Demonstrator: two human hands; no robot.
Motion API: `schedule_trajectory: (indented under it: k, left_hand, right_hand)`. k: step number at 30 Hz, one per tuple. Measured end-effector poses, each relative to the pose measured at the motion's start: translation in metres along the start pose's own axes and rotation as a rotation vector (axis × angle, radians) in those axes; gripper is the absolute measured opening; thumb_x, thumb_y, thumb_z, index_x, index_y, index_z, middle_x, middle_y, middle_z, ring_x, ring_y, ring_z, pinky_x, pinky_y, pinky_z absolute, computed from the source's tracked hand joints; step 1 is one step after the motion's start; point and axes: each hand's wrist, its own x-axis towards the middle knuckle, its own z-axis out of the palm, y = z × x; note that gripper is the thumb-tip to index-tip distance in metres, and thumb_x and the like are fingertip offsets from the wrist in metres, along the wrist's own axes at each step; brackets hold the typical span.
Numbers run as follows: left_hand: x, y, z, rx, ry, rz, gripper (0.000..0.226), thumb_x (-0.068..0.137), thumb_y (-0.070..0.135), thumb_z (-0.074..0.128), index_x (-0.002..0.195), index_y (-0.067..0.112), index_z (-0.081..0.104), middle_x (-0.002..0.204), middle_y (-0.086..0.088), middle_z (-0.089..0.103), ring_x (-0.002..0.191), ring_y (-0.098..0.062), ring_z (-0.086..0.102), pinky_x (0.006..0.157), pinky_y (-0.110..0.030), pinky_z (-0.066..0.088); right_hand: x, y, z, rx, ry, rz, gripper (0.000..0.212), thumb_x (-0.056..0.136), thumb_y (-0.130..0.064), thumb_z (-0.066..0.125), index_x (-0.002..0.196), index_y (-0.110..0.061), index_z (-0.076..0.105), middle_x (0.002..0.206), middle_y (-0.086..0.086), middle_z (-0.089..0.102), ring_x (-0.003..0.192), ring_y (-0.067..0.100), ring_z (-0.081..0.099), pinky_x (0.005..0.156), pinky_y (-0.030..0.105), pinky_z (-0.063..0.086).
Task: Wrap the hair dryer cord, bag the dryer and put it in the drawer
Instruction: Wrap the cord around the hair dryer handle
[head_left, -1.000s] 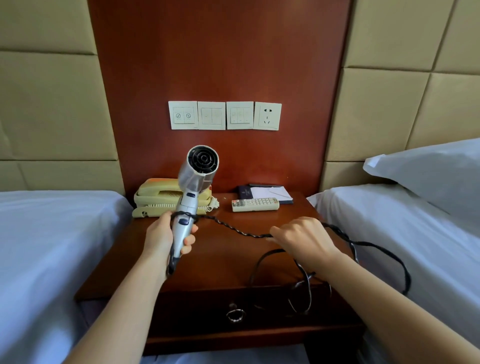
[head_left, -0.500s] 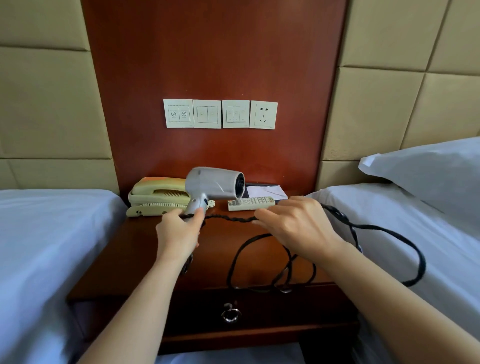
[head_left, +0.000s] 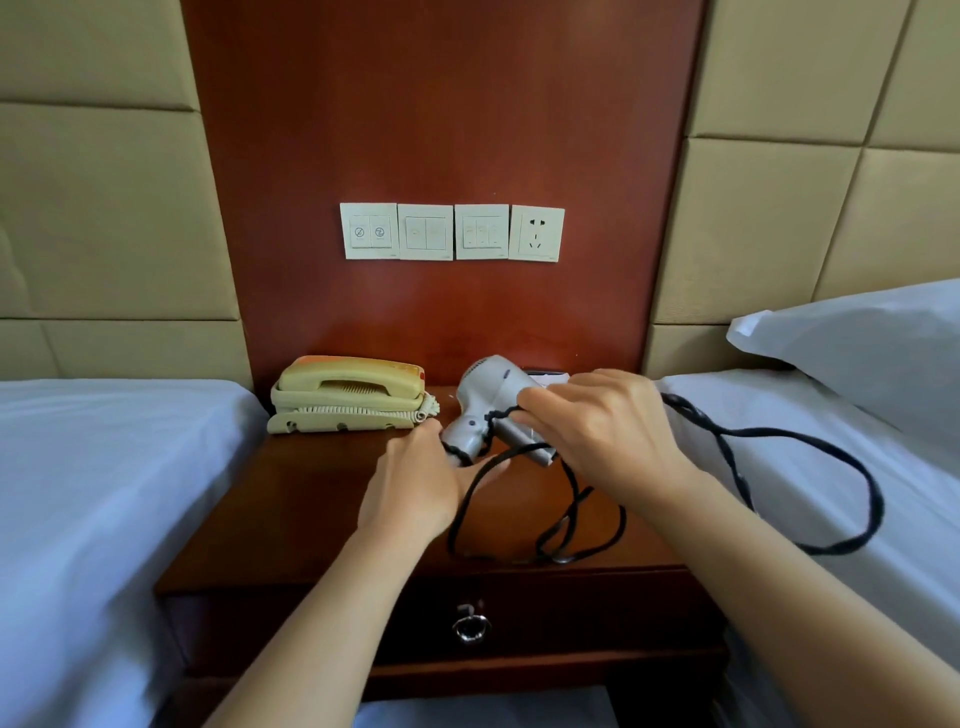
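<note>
A silver hair dryer (head_left: 491, 395) is held above the wooden nightstand (head_left: 311, 509), its barrel lying sideways. My left hand (head_left: 415, 488) grips the lower end of its handle. My right hand (head_left: 602, 431) holds the black cord (head_left: 810, 431) against the dryer's body, where a turn of cord crosses the handle. The rest of the cord loops loosely over the nightstand and out onto the right bed. The drawer (head_left: 571, 618) below is closed, with a metal ring pull (head_left: 470, 626).
A cream telephone (head_left: 348, 395) sits at the back left of the nightstand. White beds flank it, the left bed (head_left: 104, 493) and the right bed (head_left: 857, 467), with a pillow (head_left: 872, 343). Wall switches and a socket (head_left: 536, 234) are above.
The dryer has swung from upright to lying sideways. My right hand has risen from the nightstand to the dryer, bringing the cord with it. The view has shifted down.
</note>
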Motion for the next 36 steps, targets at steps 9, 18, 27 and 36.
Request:
schedule_trajectory:
  k: [9, 18, 27, 36]
  left_hand:
    - [-0.001, 0.003, -0.005, -0.036, 0.013, -0.009, 0.044, 0.09, 0.049, 0.036, 0.079, 0.01, 0.051, 0.091, -0.015, 0.06, 0.085, -0.037, 0.057, 0.072, -0.04, 0.046]
    - [0.002, -0.005, -0.012, 0.15, 0.122, 0.078, 0.047, 0.096, 0.051, 0.029, 0.101, 0.016, 0.06, 0.095, -0.01, 0.062, 0.084, -0.031, 0.054, 0.068, -0.035, 0.042]
    - [0.012, -0.029, -0.03, 0.157, 0.052, 0.027, 0.03, 0.096, 0.038, 0.037, 0.094, 0.023, 0.062, 0.079, -0.004, 0.059, 0.073, -0.028, 0.057, 0.058, -0.031, 0.041]
    - [0.003, -0.046, -0.044, 0.017, -0.314, 0.004, 0.032, 0.098, 0.038, 0.034, 0.107, 0.02, 0.058, 0.063, -0.009, 0.06, 0.037, -0.017, 0.045, 0.038, -0.021, 0.033]
  right_hand:
    - [-0.002, -0.023, 0.004, 0.1, -0.053, -0.106, 0.024, 0.092, -0.031, 0.055, 0.071, -0.021, 0.048, 0.043, -0.002, 0.036, 0.037, 0.018, 0.034, 0.036, 0.027, 0.026]
    - [-0.028, 0.016, 0.028, -0.093, -0.366, 0.109, 0.028, 0.053, -0.011, 0.081, 0.054, -0.013, 0.053, 0.037, 0.0, 0.046, 0.028, 0.023, 0.044, 0.043, 0.015, 0.005]
    - [-0.047, 0.051, 0.031, -0.081, -0.383, 0.199, 0.02, 0.074, -0.027, 0.055, 0.06, -0.013, 0.059, 0.049, 0.001, 0.057, 0.046, 0.026, 0.056, 0.039, 0.028, 0.039]
    - [-0.043, 0.046, 0.017, 0.181, -0.346, 0.135, 0.055, 0.089, -0.06, 0.031, 0.066, -0.019, 0.061, 0.059, -0.007, 0.058, 0.059, 0.015, 0.054, 0.048, 0.016, 0.024]
